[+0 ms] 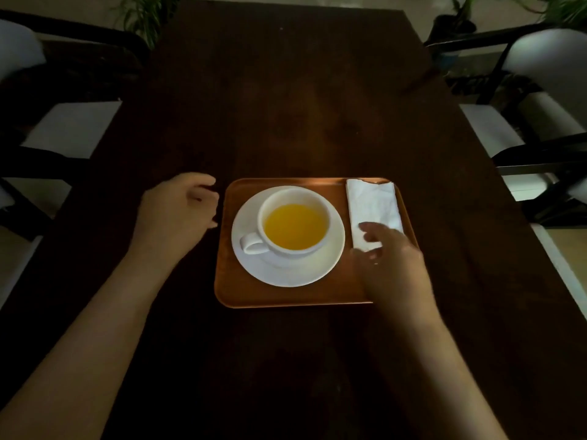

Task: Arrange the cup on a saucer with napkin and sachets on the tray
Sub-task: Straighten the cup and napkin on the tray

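Left hand [178, 211] loosely curled; right hand [392, 265] reaching forward, fingers spread.

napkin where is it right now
In the head view, the napkin lies along the tray's right side, beside the saucer, with the right hand at its near end.

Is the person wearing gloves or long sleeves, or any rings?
No gloves. Both the left hand and the right hand are bare, and both forearms are bare right down to the picture's edge, so no sleeves show. No watch or bracelet shows. The light is too dim to tell about rings.
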`<state>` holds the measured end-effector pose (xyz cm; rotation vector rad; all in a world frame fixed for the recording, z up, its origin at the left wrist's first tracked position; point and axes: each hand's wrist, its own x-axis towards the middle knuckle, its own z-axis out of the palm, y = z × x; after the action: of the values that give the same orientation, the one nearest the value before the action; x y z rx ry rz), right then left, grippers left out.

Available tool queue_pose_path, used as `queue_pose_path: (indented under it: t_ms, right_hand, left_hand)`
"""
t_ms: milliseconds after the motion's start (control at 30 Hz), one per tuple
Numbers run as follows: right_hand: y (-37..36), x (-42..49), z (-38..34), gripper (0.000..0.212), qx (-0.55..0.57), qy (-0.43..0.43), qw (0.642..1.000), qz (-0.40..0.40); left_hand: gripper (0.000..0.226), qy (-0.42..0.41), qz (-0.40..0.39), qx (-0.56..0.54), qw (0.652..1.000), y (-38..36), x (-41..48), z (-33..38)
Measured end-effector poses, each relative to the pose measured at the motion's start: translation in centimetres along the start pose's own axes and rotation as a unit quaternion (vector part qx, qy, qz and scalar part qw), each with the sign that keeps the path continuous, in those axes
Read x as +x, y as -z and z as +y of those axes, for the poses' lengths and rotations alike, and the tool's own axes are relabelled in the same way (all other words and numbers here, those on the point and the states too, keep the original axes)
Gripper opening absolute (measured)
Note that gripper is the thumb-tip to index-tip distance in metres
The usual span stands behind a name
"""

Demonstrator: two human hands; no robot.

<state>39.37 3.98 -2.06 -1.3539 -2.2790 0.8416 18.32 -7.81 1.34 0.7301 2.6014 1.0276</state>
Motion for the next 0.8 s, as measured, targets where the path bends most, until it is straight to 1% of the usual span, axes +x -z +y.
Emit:
queue_pose_path:
  t_ms: [33, 67, 100, 167, 233, 267, 367, 433, 500, 600, 700, 800]
  right_hand:
    - [0.8, 0.5, 0.6, 0.038, -0.025, 0.028, 0.999, 0.025]
    - [1.4, 1.2, 1.4, 0.038, -0.066, 0.049, 0.996, 0.031]
    - [1.6, 2.1, 2.2, 0.039, -0.116, 0.060, 0.991, 0.015]
    - [1.3, 3.8, 3.6, 0.042, -0.202, 0.059, 0.975, -0.067]
    - [0.7, 4.7, 5.0, 0.045, -0.239, 0.069, 0.959, -0.133]
    - [0.6, 4.9, 5.6, 0.046, -0.242, 0.082, 0.956, -0.143]
    - [0.9, 5.2, 6.9, 0.046, -0.235, 0.120, 0.955, -0.136]
    - [1.1, 5.1, 7.2, 0.045, -0.238, 0.134, 0.953, -0.128]
    - [1.2, 4.9, 7.4, 0.041, -0.244, 0.141, 0.951, -0.130]
    - [1.4, 4.9, 7.7, 0.039, -0.230, 0.145, 0.954, -0.124]
    - [2.1, 5.2, 7.9, 0.038, -0.212, 0.147, 0.962, -0.087]
    - [2.4, 5.6, 8.2, 0.038, -0.221, 0.141, 0.960, -0.094]
  left_hand:
    - [0.027, -0.015, 0.011, -0.010, 1.000, 0.5, -1.5, 0.7]
    - [0.025, -0.038, 0.000, -0.019, 0.999, 0.5, -3.2, 1.7]
    - [0.024, -0.064, -0.024, -0.037, 0.997, 0.1, -4.7, 2.8]
    - [0.021, -0.095, -0.077, -0.073, 0.990, -2.0, -7.1, 4.9]
    - [0.024, -0.113, -0.104, -0.083, 0.985, -5.0, -8.4, 6.6]
    - [0.027, -0.131, -0.108, -0.072, 0.983, -6.6, -8.9, 7.3]
    - [0.036, -0.189, -0.117, -0.045, 0.974, -11.1, -9.6, 8.3]
    - [0.040, -0.204, -0.136, -0.020, 0.969, -13.7, -9.5, 8.5]
    - [0.044, -0.208, -0.139, 0.023, 0.968, -15.6, -8.9, 8.6]
    - [0.046, -0.211, -0.132, 0.055, 0.967, -16.9, -7.7, 8.6]
    - [0.048, -0.238, -0.139, 0.080, 0.958, -17.3, -7.0, 8.7]
    - [0.044, -0.246, -0.143, 0.118, 0.952, -17.5, -6.5, 8.9]
